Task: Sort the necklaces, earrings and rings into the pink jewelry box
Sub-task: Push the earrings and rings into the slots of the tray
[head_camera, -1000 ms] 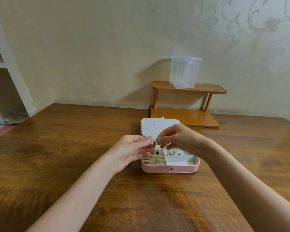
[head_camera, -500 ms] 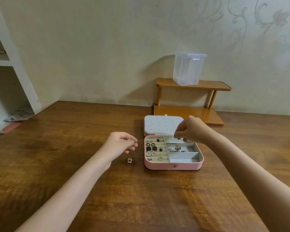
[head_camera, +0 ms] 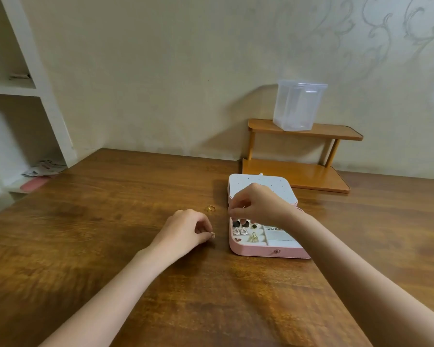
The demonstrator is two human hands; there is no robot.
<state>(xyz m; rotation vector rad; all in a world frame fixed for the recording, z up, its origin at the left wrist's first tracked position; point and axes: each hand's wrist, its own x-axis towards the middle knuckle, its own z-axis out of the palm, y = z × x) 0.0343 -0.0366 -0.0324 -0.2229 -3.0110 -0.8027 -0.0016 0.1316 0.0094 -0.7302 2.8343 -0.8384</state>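
The pink jewelry box [head_camera: 266, 251] lies open on the wooden table [head_camera: 110, 234], its white dotted lid [head_camera: 268, 182] folded back. Several earrings [head_camera: 243, 227] and rings sit in its white compartments. My right hand [head_camera: 258, 206] hovers over the box's far left corner, fingertips pinched together on something too small to make out. My left hand [head_camera: 186, 230] rests on the table left of the box and pinches a small square earring [head_camera: 213, 235]. A gold ring [head_camera: 210, 208] lies loose on the table beyond my left hand.
A two-tier wooden stand [head_camera: 296, 175] is against the wall behind the box, with a clear plastic container [head_camera: 298, 106] on its top shelf. White shelving [head_camera: 23, 91] with papers [head_camera: 44, 167] borders the table's left side.
My left hand dropped to the table and took hold of the small square earring that lay there. My right hand shifted left over the box's far left corner. The view panned left.
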